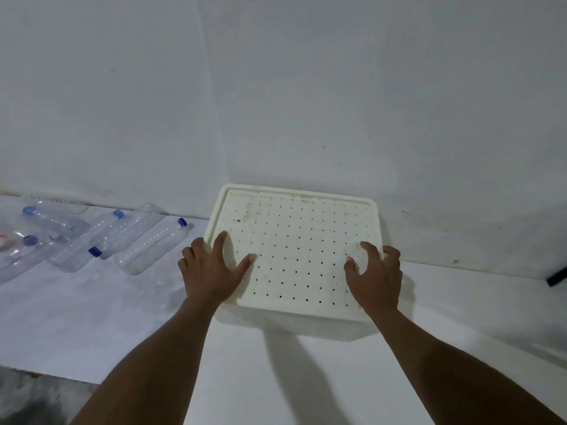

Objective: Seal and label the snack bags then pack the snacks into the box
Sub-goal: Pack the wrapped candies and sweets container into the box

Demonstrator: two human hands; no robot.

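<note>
A cream plastic tray (294,240) with rows of small holes is held tilted up off the white surface, its far edge close to the wall. My left hand (211,268) grips its left rim, thumb and forefinger spread on the perforated face. On the right rim sits my right hand (376,276), fingers curled over the edge. No snack bags, labels or box are in view.
Several empty clear plastic bottles (147,246) with blue caps lie on the white surface at the left. A dark object (557,277) pokes in at the right edge. The white wall corner stands close behind the tray. Grey floor shows at the bottom left.
</note>
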